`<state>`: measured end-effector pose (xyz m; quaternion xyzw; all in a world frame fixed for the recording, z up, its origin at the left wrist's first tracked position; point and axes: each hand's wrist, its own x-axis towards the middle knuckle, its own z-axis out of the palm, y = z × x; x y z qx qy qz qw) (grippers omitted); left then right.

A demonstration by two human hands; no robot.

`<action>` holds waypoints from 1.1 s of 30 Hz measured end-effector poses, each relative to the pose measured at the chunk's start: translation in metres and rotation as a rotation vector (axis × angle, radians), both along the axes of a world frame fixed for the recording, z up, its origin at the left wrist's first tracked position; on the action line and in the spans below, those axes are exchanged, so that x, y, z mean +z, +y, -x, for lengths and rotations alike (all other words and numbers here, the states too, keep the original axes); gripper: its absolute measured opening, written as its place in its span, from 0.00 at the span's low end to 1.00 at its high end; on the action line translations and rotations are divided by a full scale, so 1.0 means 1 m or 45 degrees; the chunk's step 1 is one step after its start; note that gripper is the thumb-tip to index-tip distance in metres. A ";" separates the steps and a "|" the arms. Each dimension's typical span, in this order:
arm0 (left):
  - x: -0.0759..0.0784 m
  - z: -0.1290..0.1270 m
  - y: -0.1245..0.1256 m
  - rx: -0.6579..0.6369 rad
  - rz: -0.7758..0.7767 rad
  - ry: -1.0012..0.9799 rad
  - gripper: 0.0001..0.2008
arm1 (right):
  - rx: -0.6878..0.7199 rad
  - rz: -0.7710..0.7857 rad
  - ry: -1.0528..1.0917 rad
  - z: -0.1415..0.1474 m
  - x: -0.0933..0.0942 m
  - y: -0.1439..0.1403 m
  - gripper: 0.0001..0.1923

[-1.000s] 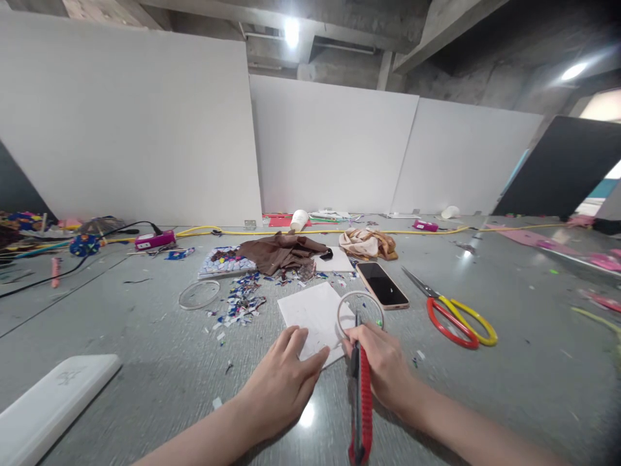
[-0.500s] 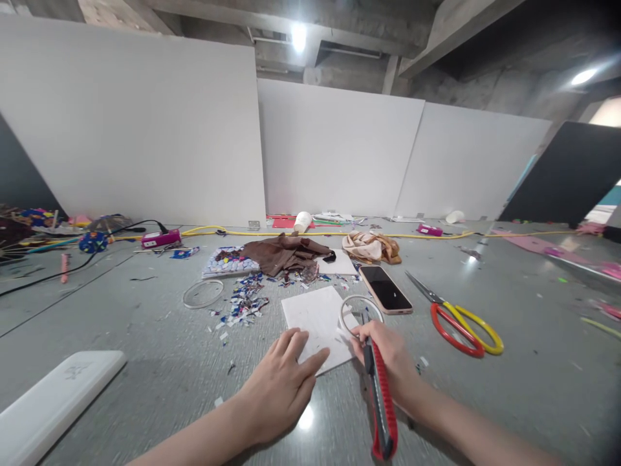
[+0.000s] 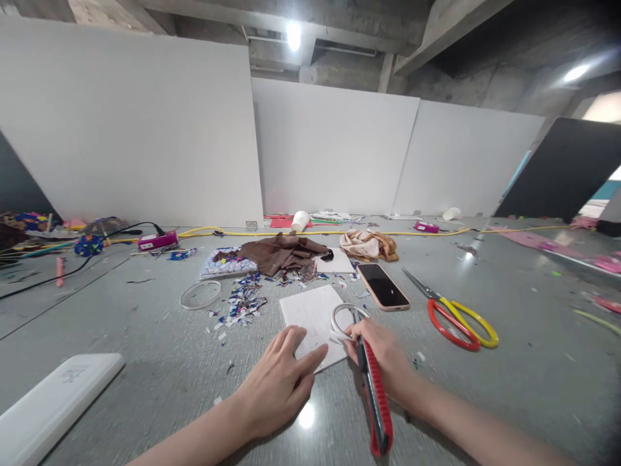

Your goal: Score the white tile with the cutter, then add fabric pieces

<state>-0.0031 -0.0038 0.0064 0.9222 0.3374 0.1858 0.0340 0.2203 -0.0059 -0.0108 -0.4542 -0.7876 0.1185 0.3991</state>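
Observation:
My left hand [image 3: 279,382] lies with its fingers apart, the fingertips on the near left part of a white square sheet [image 3: 308,307]. My right hand [image 3: 388,359] is closed around a red and black utility knife [image 3: 377,401]. The knife's handle slants back toward me, and its front end points away over the sheet. Close to the right fingertips, a thin white ring [image 3: 334,317] stands over the sheet's right side. Whether the fingers pinch this ring or only touch it, I cannot tell.
A phone [image 3: 383,286] and red-and-yellow-handled scissors [image 3: 453,323] lie to the right. Behind the sheet are brown cloth [image 3: 284,254], fabric scraps [image 3: 242,304] and a beige cloth bundle [image 3: 371,244]. To the left are a clear ring [image 3: 187,304] and a white slab-shaped object [image 3: 58,401].
My right hand has shifted slightly left with the utility knife. The white ring has moved left and a little lower over the sheet. My left hand stays on the sheet.

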 end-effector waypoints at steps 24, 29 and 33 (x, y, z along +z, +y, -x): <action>0.011 -0.002 -0.002 -0.281 0.117 -0.209 0.13 | 0.287 0.016 0.001 -0.005 -0.003 -0.002 0.06; 0.010 -0.002 -0.002 -0.340 0.165 -0.220 0.13 | 0.261 0.019 0.011 -0.002 -0.003 0.000 0.06; 0.008 -0.001 -0.002 -0.297 0.167 -0.210 0.13 | 0.323 0.009 -0.032 -0.002 0.002 0.001 0.07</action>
